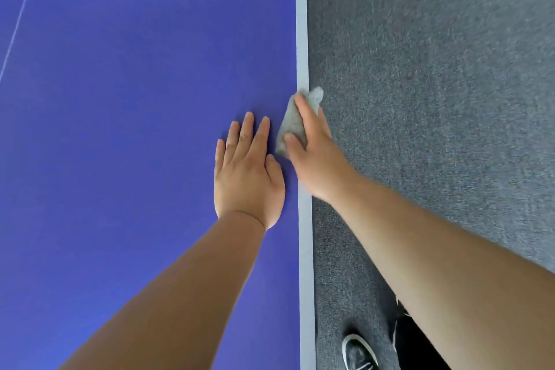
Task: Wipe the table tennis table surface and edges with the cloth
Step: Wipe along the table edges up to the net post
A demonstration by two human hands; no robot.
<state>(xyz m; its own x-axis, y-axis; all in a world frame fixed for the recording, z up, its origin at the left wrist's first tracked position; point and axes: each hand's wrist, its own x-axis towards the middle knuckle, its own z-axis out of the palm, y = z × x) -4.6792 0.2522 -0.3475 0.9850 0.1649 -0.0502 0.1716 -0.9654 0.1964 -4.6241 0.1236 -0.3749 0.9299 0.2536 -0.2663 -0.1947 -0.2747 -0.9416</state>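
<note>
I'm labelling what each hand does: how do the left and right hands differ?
The left hand lies flat on the blue table surface, fingers straight; the right hand grips the grey cloth. The left hand is inside the pale edge; the right hand lies over it. Both are bare.

L hand [247,171] flat, fingers straight; R hand [315,156] curled, gripping cloth [292,126].

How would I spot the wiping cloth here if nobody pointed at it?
Find the big blue table and follow its pale edge strip beside the grey carpet. Halfway along, the right hand grips the cloth over that strip. It is the only soft, crumpled thing there, lighter than the carpet.
</note>
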